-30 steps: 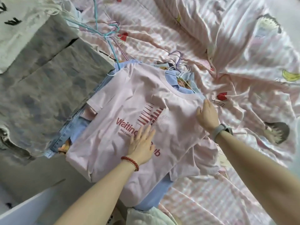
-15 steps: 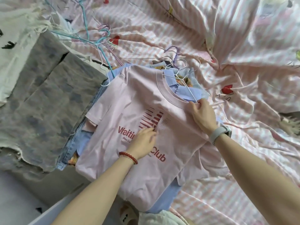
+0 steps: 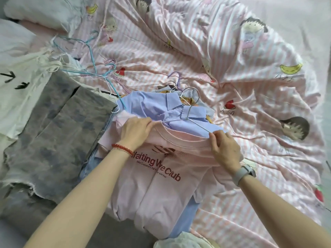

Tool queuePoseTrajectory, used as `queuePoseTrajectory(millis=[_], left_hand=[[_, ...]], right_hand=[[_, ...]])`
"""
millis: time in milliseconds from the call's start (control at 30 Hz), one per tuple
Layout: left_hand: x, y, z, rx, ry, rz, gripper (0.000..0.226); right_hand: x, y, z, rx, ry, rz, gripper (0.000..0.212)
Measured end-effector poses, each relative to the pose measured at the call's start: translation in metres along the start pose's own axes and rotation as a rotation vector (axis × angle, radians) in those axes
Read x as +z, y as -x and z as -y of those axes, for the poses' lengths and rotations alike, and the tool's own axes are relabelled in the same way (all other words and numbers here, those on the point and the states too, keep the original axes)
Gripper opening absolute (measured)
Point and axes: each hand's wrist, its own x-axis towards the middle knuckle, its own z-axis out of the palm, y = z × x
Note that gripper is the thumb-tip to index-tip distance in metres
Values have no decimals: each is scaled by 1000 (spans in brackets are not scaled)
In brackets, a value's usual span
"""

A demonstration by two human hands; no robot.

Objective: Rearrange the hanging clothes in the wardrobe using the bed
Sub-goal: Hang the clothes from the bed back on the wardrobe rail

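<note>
Pink-and-white striped bedding [image 3: 223, 72] printed with cartoon children and bananas is covering the bed, rumpled all over. Nearest the camera, a pink T-shirt [image 3: 157, 197] with red "Waiting We Club" lettering is lying on top of a pile of clothes. The left hand [image 3: 135, 130], a red bead bracelet [image 3: 122, 149] on its wrist, is pinching the left side of the shirt's neckline, while the right hand [image 3: 224, 149], wearing a grey watch [image 3: 244, 173], is pinching the right side beside a thin wire hanger [image 3: 193, 120]. Just beyond, a light blue collared shirt [image 3: 155, 106] is lying underneath on that hanger. To the left, grey mottled trousers [image 3: 59, 133] are spreading out. Farther back, loose blue and purple hangers [image 3: 93, 68] are lying tangled beside a white garment [image 3: 19, 72].
</note>
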Motion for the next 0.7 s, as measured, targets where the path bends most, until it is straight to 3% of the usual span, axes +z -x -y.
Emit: queuePoseTrajectory(millis=[133, 200, 367, 500, 600, 700], left_hand=[[17, 81, 8, -106, 189, 228, 35], [24, 128, 25, -227, 237, 226, 28], [19, 231, 78, -551, 231, -72, 27], [-1, 314, 103, -743, 110, -418, 19], [-5, 397, 113, -1017, 56, -549, 32], [3, 487, 108, -1257, 30, -700, 30]], right_hand=[[2, 16, 4, -33, 7, 107, 15], [14, 35, 24, -120, 25, 194, 15], [41, 85, 99, -428, 16, 317, 9], [57, 124, 156, -700, 11, 505, 24], [75, 161, 202, -1002, 20, 669, 22], [87, 215, 246, -1212, 52, 839, 31]])
